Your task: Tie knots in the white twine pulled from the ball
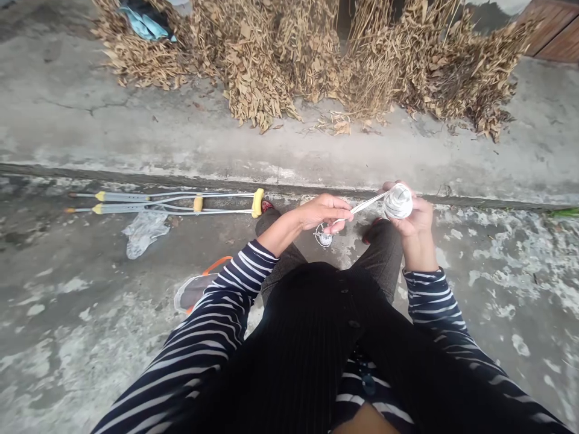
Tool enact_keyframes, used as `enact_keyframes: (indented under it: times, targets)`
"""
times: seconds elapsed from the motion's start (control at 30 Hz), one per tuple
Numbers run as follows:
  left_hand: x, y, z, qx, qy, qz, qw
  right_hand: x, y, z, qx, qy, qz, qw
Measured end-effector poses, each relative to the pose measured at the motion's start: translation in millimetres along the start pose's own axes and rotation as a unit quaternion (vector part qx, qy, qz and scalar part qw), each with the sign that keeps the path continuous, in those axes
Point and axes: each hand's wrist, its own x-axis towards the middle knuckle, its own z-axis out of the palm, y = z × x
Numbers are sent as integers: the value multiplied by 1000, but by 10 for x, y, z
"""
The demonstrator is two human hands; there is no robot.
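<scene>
My right hand (414,218) grips a white ball of wound cord (398,202) in front of my knees. A taut white strand (365,205) runs from the ball to my left hand (326,212), which pinches it between thumb and fingers. A small tangle of the same cord (324,237) hangs just below my left hand. Both arms wear dark sleeves with white stripes, and my lap is covered in black cloth.
A pair of metal crutches (172,203) with yellow pads lies on the concrete to the left, beside a crumpled clear plastic bag (143,231). An orange-edged object (199,287) sits by my left elbow. Heaps of dry brown leafy stalks (312,60) line the far side.
</scene>
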Motion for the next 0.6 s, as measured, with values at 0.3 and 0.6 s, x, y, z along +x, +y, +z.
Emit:
enact_keyframes:
  times: [0.3,0.6]
  targets:
    - [170,-206,-200,-100,1,-13,995,-134,-102,180,-80,-41,-33,995]
    - [244,-260,-79,-7,-168,-127,978,-363,-280,382,-332,-130,-89,930]
